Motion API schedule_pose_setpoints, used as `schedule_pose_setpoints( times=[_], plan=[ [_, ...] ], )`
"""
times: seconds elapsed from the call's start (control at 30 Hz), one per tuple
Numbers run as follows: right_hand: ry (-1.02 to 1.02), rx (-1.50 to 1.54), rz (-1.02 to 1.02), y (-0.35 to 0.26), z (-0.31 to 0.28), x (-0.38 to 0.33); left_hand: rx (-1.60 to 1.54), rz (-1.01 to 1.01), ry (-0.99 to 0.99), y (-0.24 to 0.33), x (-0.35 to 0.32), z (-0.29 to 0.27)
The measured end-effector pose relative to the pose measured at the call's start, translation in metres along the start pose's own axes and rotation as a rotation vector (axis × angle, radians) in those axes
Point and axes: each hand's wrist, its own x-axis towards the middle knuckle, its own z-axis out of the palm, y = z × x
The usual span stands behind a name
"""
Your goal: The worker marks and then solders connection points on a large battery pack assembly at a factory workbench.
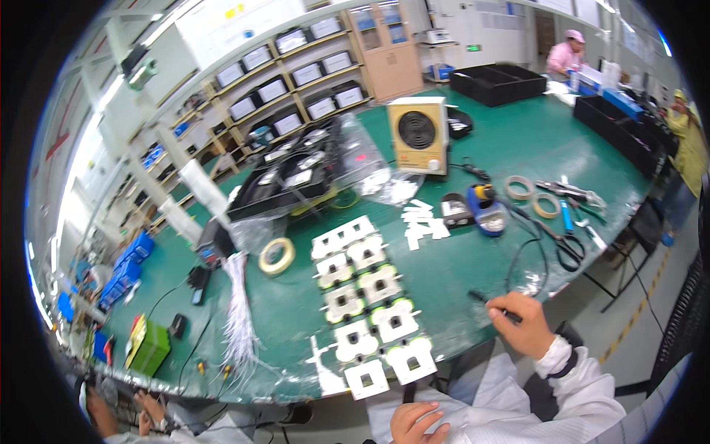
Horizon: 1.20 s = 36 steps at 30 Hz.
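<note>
Nearest the camera is the left hand (419, 423), below the near edge of the green, smooth, glossy tabletop (458, 296); its fingers are loosely bent, and I cannot tell whether it holds anything. Well apart from it, the right hand (523, 324) is closed around a slim, black, rod-shaped tool (477, 296), held at the near edge, right of centre. A white, creased cloth sleeve (584, 392) covers that forearm, with a dark band at the wrist.

Left of the tool, square white plates (373, 292) with square central openings lie in 2 columns running inward from the near edge, pale green parts showing beneath. Left of them sit a ring-shaped roll of cream tape (276, 256) and a bundle of thin, white, thread-like strands (238, 318) fanning toward the near edge.

Toward the far edge stand a boxy beige blower (403, 152) with a round dark grille and, beside it, crumpled clear plastic sheeting (362, 159) next to a black tray (259, 201). Flat white strips (420, 222) lie beyond the plates. Near the right edge are 2 more tape rings (519, 180) and black-handled scissors (569, 254).
</note>
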Motion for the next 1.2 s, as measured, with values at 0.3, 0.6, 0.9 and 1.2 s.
schedule_pose_setpoints(
  times=[0.3, 0.6, 0.9, 1.2],
  plan=[
    [-0.07, -0.726, -0.314, -0.007, 0.0, 0.037, 0.162, -0.187, 0.116, -0.041, -0.045, -0.032],
    [-0.268, 0.309, 0.233, 0.029, 0.084, 0.184, -0.392, -0.923, 0.335, -0.033, 0.036, -0.018],
    [-0.244, 0.487, 0.198, 0.054, 0.183, 0.235, 0.184, -0.226, 0.115, -0.049, 0.081, -0.051],
    [-0.37, 0.474, 0.233, 0.029, 0.18, 0.221, -0.262, -0.583, 0.189, -0.07, 0.085, -0.061]
  ],
)
